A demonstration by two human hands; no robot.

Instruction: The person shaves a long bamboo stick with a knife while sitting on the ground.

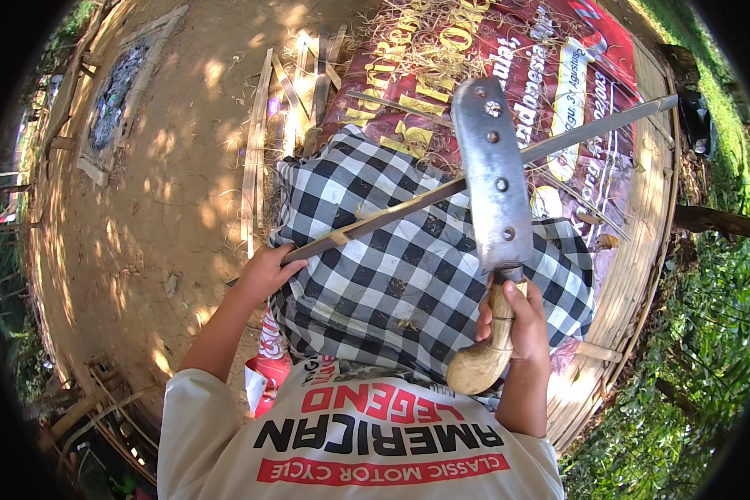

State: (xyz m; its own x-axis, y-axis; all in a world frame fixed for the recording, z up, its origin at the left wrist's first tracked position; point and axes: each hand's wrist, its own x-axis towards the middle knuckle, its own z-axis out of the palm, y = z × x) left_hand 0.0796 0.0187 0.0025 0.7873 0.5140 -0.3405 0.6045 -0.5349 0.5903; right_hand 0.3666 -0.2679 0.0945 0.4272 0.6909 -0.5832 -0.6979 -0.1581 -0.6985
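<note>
My right hand [520,317] is closed around the curved wooden handle of a cleaver [493,192]. Its broad steel blade, with several holes in it, points away from me. Across my lap runs a long bamboo strip [396,208], slanting from lower left to far right. My left hand [268,271] grips the strip near its left end. The blade overlaps the strip from above; whether they touch, I cannot tell. Under both lies a black-and-white checked cloth [375,283] spread over my legs.
Thin shavings [425,50] litter a red printed banner [492,50] ahead. Several split bamboo pieces [262,142] lie to its left. A slatted bamboo platform [637,250] edges the right, with greenery [667,400] beyond. On the dirt ground [175,133] is a framed ash pit [118,96].
</note>
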